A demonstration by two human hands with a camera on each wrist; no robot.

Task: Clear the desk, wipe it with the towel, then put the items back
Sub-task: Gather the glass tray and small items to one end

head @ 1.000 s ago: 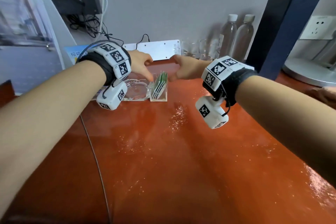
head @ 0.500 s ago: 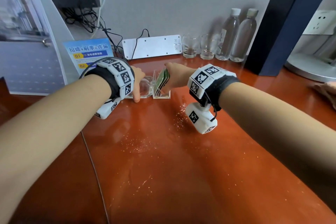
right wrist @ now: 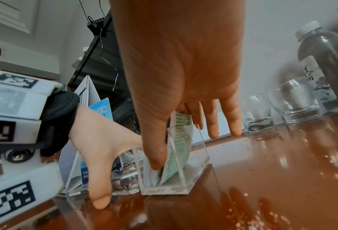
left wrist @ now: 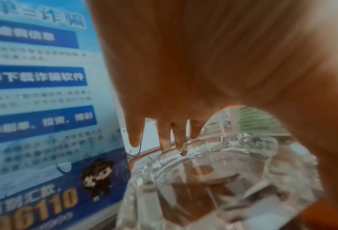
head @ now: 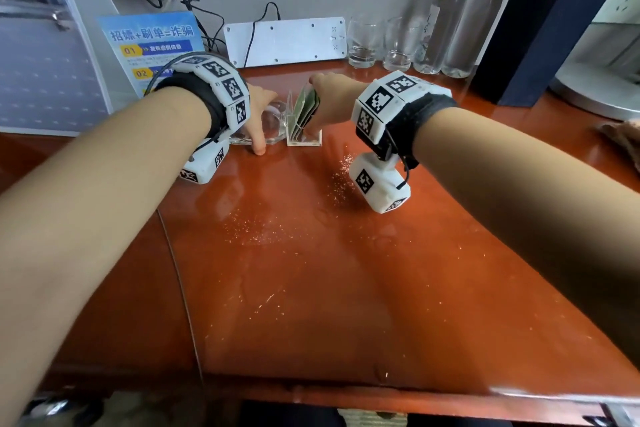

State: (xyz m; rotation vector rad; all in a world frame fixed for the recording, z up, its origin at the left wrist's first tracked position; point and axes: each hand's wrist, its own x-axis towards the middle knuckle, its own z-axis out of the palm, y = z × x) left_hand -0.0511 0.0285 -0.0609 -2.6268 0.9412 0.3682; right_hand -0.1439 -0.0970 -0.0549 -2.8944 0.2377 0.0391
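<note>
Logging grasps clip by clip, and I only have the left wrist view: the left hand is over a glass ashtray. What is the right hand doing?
Observer: The right hand pinches the green cards standing in a clear holder, thumb in front, fingers behind.
Operator: Is the ashtray off the desk?
Observer: It appears to sit on the desk; the left hand has its thumb against the near side of the ashtray.
Operator: Desk wiped?
Observer: Seemingly not: pale crumbs lie scattered before the holder.
</note>
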